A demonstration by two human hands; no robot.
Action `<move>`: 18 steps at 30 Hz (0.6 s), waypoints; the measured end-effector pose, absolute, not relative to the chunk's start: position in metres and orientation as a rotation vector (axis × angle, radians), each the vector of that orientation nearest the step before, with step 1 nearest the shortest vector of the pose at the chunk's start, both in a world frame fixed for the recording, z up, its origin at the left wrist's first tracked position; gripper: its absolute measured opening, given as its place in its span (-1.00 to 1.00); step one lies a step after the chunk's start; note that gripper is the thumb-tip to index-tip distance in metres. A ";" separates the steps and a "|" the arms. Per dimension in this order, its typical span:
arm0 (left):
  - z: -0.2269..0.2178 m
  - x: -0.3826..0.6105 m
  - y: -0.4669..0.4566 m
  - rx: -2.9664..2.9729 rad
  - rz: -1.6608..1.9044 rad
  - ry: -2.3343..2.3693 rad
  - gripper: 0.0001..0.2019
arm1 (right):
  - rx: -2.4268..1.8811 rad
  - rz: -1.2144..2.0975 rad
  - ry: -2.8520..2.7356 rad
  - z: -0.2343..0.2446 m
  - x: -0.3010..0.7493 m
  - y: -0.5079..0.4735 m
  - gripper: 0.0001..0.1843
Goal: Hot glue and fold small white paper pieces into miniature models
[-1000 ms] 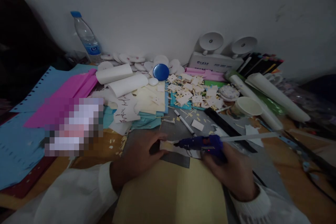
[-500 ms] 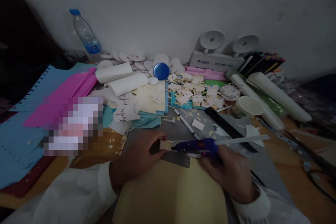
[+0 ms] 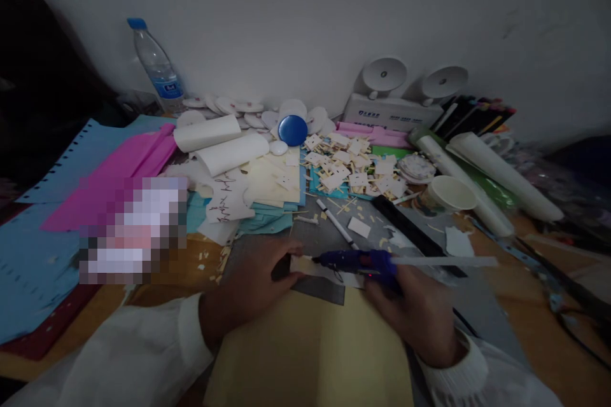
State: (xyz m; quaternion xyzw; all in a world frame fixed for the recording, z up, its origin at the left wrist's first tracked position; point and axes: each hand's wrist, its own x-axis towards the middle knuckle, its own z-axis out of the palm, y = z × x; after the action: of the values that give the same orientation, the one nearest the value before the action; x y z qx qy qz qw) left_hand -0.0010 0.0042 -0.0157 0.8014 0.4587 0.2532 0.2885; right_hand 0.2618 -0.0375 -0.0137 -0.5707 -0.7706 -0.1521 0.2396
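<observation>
My right hand (image 3: 420,305) is wrapped round a dark blue hot glue gun (image 3: 358,261), which lies level with its nozzle pointing left. A whitish glue stick (image 3: 443,261) sticks out of its back end. My left hand (image 3: 260,283) pinches the left end of a white paper strip (image 3: 324,273) between thumb and fingertips. The nozzle tip is at the strip's left part, close to my left fingertips; whether it touches cannot be made out. Under the strip lie a grey mat (image 3: 329,291) and, nearer me, a yellow paper sheet (image 3: 305,350).
Behind my hands lie a white pen (image 3: 337,224), a small white card (image 3: 359,227) and a pile of little paper figures (image 3: 341,162). A paper cup (image 3: 446,194) and a black bar (image 3: 415,232) are at right. Left are blue sheets (image 3: 38,254) and a water bottle (image 3: 160,67).
The glue gun has shifted slightly, and its glue stick reaches a little further right. More of the white strip shows below the gun. My left hand has stayed in place.
</observation>
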 end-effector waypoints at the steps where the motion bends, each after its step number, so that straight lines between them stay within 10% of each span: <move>1: -0.016 -0.001 0.004 2.134 0.675 1.227 -0.65 | -1.569 -0.401 -2.125 -0.014 0.262 -0.037 -0.64; 18: -0.011 -0.001 -0.001 2.169 0.787 1.255 -0.71 | -1.956 -0.002 -1.414 0.018 0.320 -0.076 -0.56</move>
State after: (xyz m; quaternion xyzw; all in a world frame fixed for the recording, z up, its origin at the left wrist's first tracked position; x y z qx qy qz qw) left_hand -0.0008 -0.0014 -0.0110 0.7985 0.4622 0.2897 0.2547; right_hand 0.3203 -0.0757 0.0176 -0.7574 -0.5474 -0.0007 0.3559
